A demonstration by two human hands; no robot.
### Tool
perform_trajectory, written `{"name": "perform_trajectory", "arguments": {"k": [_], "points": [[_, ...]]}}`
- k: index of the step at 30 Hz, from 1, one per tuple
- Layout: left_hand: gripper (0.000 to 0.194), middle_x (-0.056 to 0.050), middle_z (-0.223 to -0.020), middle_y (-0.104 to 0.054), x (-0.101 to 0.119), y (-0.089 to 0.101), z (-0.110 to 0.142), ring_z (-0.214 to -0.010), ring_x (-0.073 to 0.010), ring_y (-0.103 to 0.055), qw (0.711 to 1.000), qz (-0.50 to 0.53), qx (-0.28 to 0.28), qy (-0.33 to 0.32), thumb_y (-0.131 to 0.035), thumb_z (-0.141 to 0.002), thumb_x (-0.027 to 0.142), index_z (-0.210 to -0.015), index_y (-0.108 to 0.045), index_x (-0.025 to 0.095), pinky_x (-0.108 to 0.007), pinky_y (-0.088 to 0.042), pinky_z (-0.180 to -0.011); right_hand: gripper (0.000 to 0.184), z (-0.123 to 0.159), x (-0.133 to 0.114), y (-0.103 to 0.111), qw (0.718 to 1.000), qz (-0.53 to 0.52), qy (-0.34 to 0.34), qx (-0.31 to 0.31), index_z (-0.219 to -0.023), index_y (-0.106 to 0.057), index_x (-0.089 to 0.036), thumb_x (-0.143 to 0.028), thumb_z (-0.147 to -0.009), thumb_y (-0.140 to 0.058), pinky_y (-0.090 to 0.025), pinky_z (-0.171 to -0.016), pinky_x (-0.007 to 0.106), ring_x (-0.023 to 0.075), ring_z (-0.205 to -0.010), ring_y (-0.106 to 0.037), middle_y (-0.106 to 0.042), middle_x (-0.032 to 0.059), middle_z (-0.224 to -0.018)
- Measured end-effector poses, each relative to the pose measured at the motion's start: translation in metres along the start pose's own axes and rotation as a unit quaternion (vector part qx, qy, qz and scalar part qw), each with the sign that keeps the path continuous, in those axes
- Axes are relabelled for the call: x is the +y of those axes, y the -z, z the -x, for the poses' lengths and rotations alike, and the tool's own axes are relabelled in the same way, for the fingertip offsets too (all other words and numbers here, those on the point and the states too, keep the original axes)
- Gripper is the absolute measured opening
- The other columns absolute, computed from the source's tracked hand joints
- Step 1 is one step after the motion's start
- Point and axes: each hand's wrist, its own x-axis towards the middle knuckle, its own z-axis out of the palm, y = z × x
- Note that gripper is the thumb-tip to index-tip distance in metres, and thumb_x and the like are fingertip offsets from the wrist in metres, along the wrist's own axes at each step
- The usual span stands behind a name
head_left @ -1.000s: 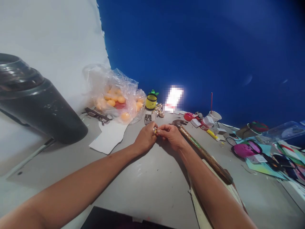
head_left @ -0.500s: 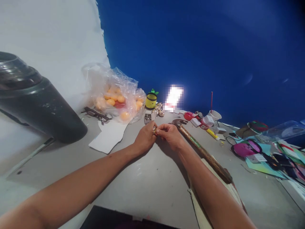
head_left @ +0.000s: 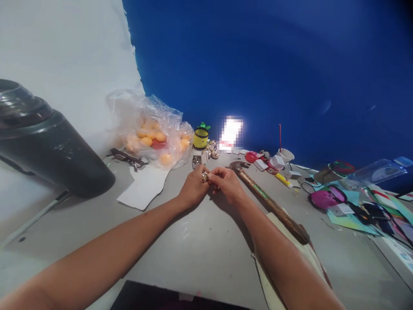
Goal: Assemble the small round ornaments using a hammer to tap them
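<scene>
My left hand is closed around a small shiny gold-and-dark round ornament, which shows at the top of the fist. Close against it, the fingers of my right hand are pinched together beside the ornament; whatever lies between those fingertips is too small to make out. Just beyond the hands stands a small open box of silvery bits. Several similar gold patterned ornaments lie behind that box. A claw hammer with a worn wooden handle rests to the right of my right hand.
Clear bags of orange fruit, eyeglasses and white paper lie left, near a large dark flask. A yellow pineapple-shaped pot and a bright blurred screen stand behind. Small boxes, a cup and a pink pouch are right.
The whole view has shifted slightly to the left. The ornament in my left hand looks slightly turned, and both hands stay together in nearly the same pose.
</scene>
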Motion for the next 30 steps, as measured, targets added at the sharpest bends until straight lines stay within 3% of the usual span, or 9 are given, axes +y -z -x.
{"name": "perform_trajectory", "arguments": {"k": [4, 11, 17, 23, 27, 30], "points": [[0.011, 0.0, -0.085, -0.067, -0.002, 0.001, -0.003, -0.079, -0.0196, -0.063, 1.0, 0.013, 0.009, 0.003, -0.064, -0.082, 0.021, -0.085, -0.054, 0.022, -0.032, -0.046, -0.072, 0.038, -0.002, 0.002, 0.007, 0.999, -0.044, 0.005, -0.008, -0.07, -0.067, -0.02, -0.049, -0.062, -0.089, -0.046, -0.041, 0.023, 0.0092, -0.047, -0.047, -0.064, -0.0011, -0.06], [0.017, -0.001, -0.091, -0.068, -0.007, -0.001, -0.001, -0.084, -0.0198, -0.064, 0.998, 0.029, -0.008, -0.052, -0.057, -0.078, 0.014, -0.092, -0.055, 0.022, -0.032, -0.047, -0.074, 0.038, -0.002, 0.003, 0.003, 0.998, 0.052, 0.028, -0.002, -0.063, -0.063, -0.02, -0.046, -0.064, -0.09, -0.033, -0.044, 0.023, 0.0098, -0.046, -0.046, -0.055, -0.0028, -0.05], [0.023, -0.002, -0.1, -0.069, -0.007, -0.004, -0.002, -0.09, -0.0201, -0.066, 0.998, 0.038, -0.005, -0.053, -0.06, -0.081, 0.019, -0.103, -0.057, 0.022, -0.034, -0.051, -0.083, 0.051, -0.006, 0.002, 0.012, 0.999, -0.026, 0.016, -0.025, -0.064, -0.062, -0.021, -0.067, -0.068, -0.084, -0.037, -0.046, 0.025, 0.0101, -0.048, -0.045, -0.057, -0.0019, -0.058], [0.044, -0.005, -0.111, -0.069, -0.011, -0.006, -0.001, -0.1, -0.021, -0.067, 0.996, 0.064, -0.013, -0.068, -0.059, -0.077, 0.014, -0.12, -0.054, 0.021, -0.035, -0.053, -0.09, 0.05, -0.006, 0.004, 0.007, 0.994, 0.095, 0.048, 0.02, -0.058, -0.059, -0.02, -0.06, -0.064, -0.089, -0.029, -0.049, 0.025, 0.0097, -0.053, -0.04, -0.051, -0.0031, -0.055], [0.044, -0.003, -0.107, -0.068, -0.003, -0.002, 0.0, -0.093, -0.0188, -0.066, 0.993, 0.108, -0.017, -0.046, -0.066, -0.073, 0.018, -0.116, -0.057, 0.021, -0.035, -0.053, -0.088, 0.059, -0.006, 0.002, 0.008, 0.999, -0.051, 0.007, -0.013, -0.061, -0.051, -0.023, -0.073, -0.067, -0.081, -0.032, -0.046, 0.025, 0.0087, -0.048, -0.035, -0.042, -0.0065, -0.054], [0.042, -0.001, -0.097, -0.066, 0.002, 0.002, -0.001, -0.077, -0.0149, -0.062, 0.973, 0.22, -0.065, 0.011, -0.072, -0.071, 0.024, -0.111, -0.059, 0.02, -0.031, -0.053, -0.073, 0.061, -0.01, 0.002, 0.016, 0.995, -0.094, 0.007, 0.018, -0.062, -0.047, -0.024, -0.074, -0.066, -0.081, -0.034, -0.046, 0.024, 0.0082, -0.047, -0.031, -0.04, -0.0078, -0.054]]}}
